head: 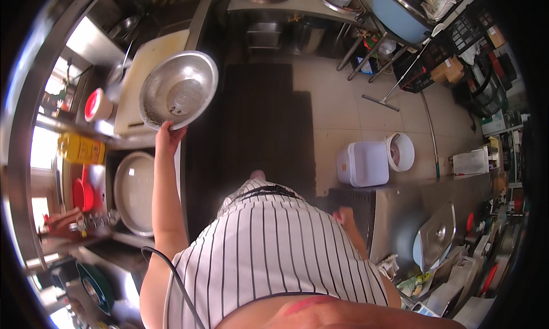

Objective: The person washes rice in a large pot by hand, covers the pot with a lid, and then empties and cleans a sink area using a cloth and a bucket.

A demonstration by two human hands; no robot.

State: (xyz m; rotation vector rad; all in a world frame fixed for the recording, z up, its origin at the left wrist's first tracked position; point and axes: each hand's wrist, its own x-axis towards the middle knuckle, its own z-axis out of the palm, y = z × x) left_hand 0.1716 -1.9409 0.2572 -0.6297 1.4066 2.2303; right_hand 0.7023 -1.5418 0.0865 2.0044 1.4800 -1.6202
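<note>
At the left, my left hand [170, 136] grips the near rim of a perforated stainless steel colander [184, 91]. A few dark bits lie on its bottom. The colander tilts with its inside towards me, over the edge of a pale cutting board [150, 58]. My right hand [345, 217] hangs low by my right side, beside a steel counter; its fingers are blurred and partly hidden, so I cannot tell whether it holds anything. Just below my left forearm stands a large round metal basin [135, 194], partly covered by the arm.
A yellow jug [81, 148], a red ladle [82, 191] and a red-lidded tub [98, 105] line the left counter. A white square bucket [369, 163] and a round pail [401, 152] stand at the right. Farther off is a floor squeegee [381, 102]. A dark mat [257, 123] covers the floor ahead.
</note>
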